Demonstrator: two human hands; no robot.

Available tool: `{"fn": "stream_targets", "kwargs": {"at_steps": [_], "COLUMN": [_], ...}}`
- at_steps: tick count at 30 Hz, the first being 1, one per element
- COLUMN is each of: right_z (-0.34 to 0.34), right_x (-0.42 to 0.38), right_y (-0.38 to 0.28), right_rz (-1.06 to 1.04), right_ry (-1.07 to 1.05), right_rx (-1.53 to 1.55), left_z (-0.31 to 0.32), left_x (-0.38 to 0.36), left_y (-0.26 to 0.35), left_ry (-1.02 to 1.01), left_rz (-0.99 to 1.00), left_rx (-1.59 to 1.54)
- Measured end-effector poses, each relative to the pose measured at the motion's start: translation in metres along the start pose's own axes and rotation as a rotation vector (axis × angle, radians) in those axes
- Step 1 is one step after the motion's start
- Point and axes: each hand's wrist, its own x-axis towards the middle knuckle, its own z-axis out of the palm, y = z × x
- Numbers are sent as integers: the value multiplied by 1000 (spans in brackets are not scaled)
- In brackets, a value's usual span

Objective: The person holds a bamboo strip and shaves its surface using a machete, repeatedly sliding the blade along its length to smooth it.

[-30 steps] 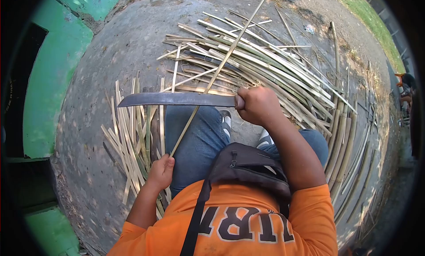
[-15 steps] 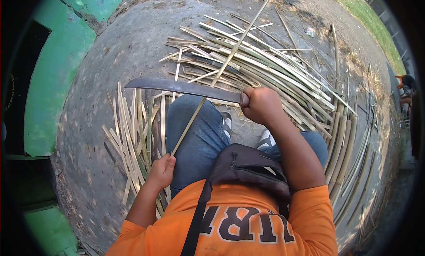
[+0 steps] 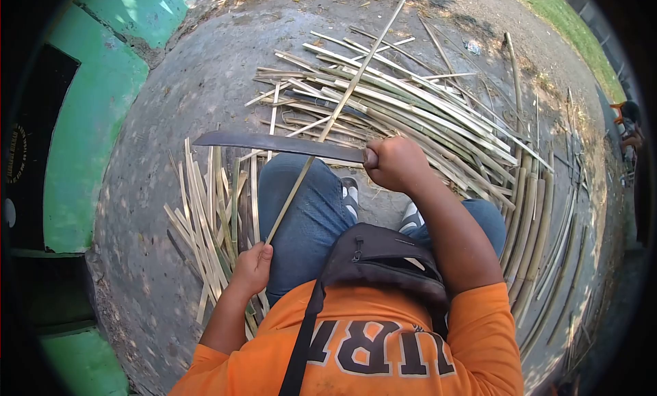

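My right hand [image 3: 397,163] is wrapped round the handle of a machete [image 3: 274,143], its long dark blade reaching out to the left. Under the blade passes a long, thin bamboo strip [image 3: 351,88], which runs from my left hand up toward the top of the view. My left hand [image 3: 253,267] grips the strip's near end beside my left thigh. Blade and strip cross just above my left knee [image 3: 291,190].
A large pile of split bamboo strips [image 3: 424,112] lies on the ground ahead. More strips [image 3: 202,225] lie at my left, and whole bamboo poles [image 3: 527,232] at my right. A black bag [image 3: 383,262] rests at my waist. A green wall [image 3: 96,149] stands far left.
The machete has shifted slightly left and down along the strip, my right hand moving with it. The strip's far end has swung a little left. Both hands keep their grip.
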Motion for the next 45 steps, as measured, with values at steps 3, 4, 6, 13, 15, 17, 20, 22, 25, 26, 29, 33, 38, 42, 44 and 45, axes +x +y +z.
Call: {"fn": "stream_targets", "kwargs": {"at_steps": [3, 4, 6, 13, 15, 17, 20, 22, 25, 26, 29, 33, 38, 42, 44, 45], "right_z": [1, 12, 26, 24, 19, 14, 7, 17, 15, 13, 12, 15, 7, 12, 20, 20], "right_x": [6, 10, 16, 15, 9, 4, 4, 13, 23, 25, 23, 13, 11, 22, 23, 25], "right_y": [5, 15, 31, 22, 13, 8, -2, 7, 23, 25, 21, 12, 4, 21, 28, 28], "right_rz": [60, 45, 48, 17, 0, -20, -30, 41, 145, 155, 127, 46, -34, 16, 20, 16], "right_ry": [-62, -15, 43, 124, 124, 108, 50, 64, 152, 140, 165, 130, 1, -38, -19, -9], "right_rx": [-30, -43, -32, -28, -11, -12, -66, -75, -50, -43, -14, -6, -50, -52, -62, -68], "left_z": [-1, -2, -6, -5, -1, 0, 1, -1, -6, -8, -10, -3, 0, -2, -7, -9], "left_x": [1, 1, 0, 1, -1, 1, 2, -1, -1, -1, -1, 0, 0, 1, 1, 1], "left_y": [4, 6, 3, -9, -10, -7, -2, 0, 7, 8, 4, 0, 1, 2, 9, 11], "left_ry": [0, -6, -31, -23, -13, -8, 18, 25, 16, 12, 6, 7, 33, 22, -3, -10], "left_rz": [5, 3, -26, -31, -28, -8, 33, 34, 25, 21, 23, 30, 70, 75, 55, 44], "left_rx": [6, -4, -49, -51, -50, -36, -20, -8, 2, 9, 35, -4, 42, 34, 41, 43]}}
